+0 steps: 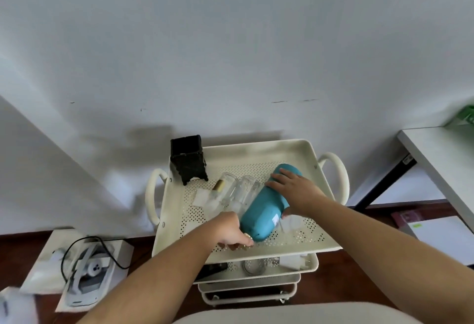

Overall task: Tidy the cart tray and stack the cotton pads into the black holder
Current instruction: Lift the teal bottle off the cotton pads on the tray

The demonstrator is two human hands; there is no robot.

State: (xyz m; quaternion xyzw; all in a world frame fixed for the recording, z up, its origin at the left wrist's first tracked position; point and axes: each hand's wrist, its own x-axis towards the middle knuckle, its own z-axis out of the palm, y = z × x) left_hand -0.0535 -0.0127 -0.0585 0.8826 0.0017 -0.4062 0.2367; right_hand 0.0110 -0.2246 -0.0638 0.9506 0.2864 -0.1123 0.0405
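Observation:
A cream perforated cart tray (302, 154) holds a teal bottle (261, 211) lying on its side. My right hand (295, 190) grips the bottle across its upper half. My left hand (230, 231) is closed on a small gold-coloured item at the tray's front edge, beside the bottle's base. The black holder (188, 162) stands at the tray's back left corner. White square cotton pads (201, 198) lie left of the clear glass jars (238, 187), and more pads (292, 222) lie under my right wrist.
Lower cart shelves (256, 267) hold a glass lid and small white items. A white box with a black cable (84, 267) lies on the floor at left. A white table (441, 154) stands at right. The wall is right behind the cart.

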